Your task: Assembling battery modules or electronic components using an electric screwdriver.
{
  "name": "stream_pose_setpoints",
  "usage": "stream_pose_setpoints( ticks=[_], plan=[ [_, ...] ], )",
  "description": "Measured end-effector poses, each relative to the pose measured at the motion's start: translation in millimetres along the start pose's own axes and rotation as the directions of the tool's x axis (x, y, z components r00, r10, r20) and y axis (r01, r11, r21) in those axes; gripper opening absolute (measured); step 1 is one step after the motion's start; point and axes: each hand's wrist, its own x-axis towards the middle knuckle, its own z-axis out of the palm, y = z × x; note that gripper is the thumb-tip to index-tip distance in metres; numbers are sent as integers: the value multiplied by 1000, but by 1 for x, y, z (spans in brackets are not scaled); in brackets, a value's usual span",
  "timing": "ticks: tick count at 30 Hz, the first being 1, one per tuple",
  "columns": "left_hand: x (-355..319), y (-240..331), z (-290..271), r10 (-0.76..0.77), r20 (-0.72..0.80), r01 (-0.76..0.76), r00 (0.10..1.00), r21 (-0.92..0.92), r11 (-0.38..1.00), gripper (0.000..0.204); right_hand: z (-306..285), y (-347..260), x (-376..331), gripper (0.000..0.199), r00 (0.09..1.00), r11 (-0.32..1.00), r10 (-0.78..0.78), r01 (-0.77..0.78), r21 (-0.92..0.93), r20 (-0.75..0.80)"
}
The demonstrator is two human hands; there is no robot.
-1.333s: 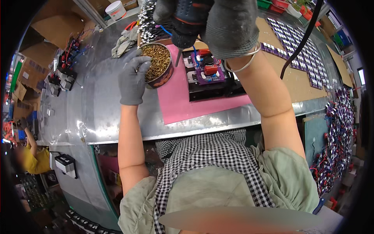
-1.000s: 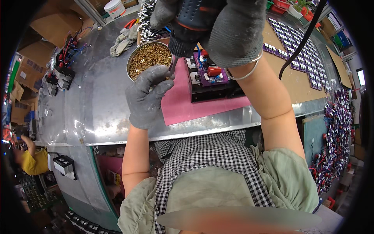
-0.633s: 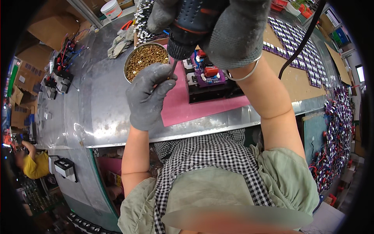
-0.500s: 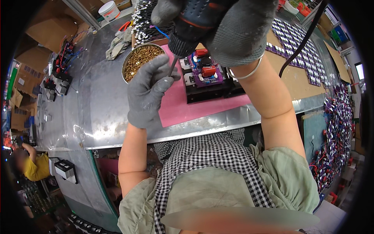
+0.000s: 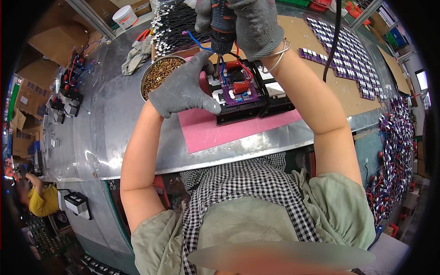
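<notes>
My gloved right hand (image 5: 256, 30) grips a black-and-orange power screwdriver (image 5: 223, 23), its chuck pointing down over a black housing (image 5: 240, 110). On this housing sits a purple circuit board (image 5: 247, 97) with a red component, plus blue and red wires at its far side. The driver's bit is partly lost among the wires near the board's far left corner. My gloved left hand (image 5: 185, 89) is spread at the housing's left end, thumb by the near corner and fingers by the far one; contact is hard to tell. A second black housing (image 5: 277, 94) stands right beside the first.
Under the housings lies a pink mat (image 5: 201, 133). A round tin of brass-coloured screws (image 5: 160, 73) stands left. Black cables (image 5: 178, 30) are piled behind. Many purple boards (image 5: 350, 57) cover cardboard at right. A black cord (image 5: 333, 41) hangs down. A person in yellow (image 5: 43, 201) is far left.
The screwdriver and right hand have moved away from me and slightly left. My left hand has opened from its pinch near the bit and spread along the housing. Blue and red wires now show.
</notes>
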Motion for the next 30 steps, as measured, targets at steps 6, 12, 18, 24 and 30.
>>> stream_pose_setpoints(
  ticks=[6,12,18,24,30],
  plan=[
    [-1,-8,8,17,-39,-20,999,-73,997,126,12,6,5,34,999,999,30,-31,22,35],
    [0,-7,8,34,-38,-37,999,-75,997,116,14,7,2,33,997,999,-28,29,-16,71],
    [-15,-37,-11,125,-197,-118,973,45,992,67,12,7,8,32,997,1000,11,-13,21,72],
    [-42,-80,-4,23,-273,130,962,530,838,22,8,1,13,36,997,999,-45,46,-27,63],
    [-48,-83,-2,52,-568,160,822,317,935,9,23,-14,0,41,996,998,63,-65,25,67]
  ],
)
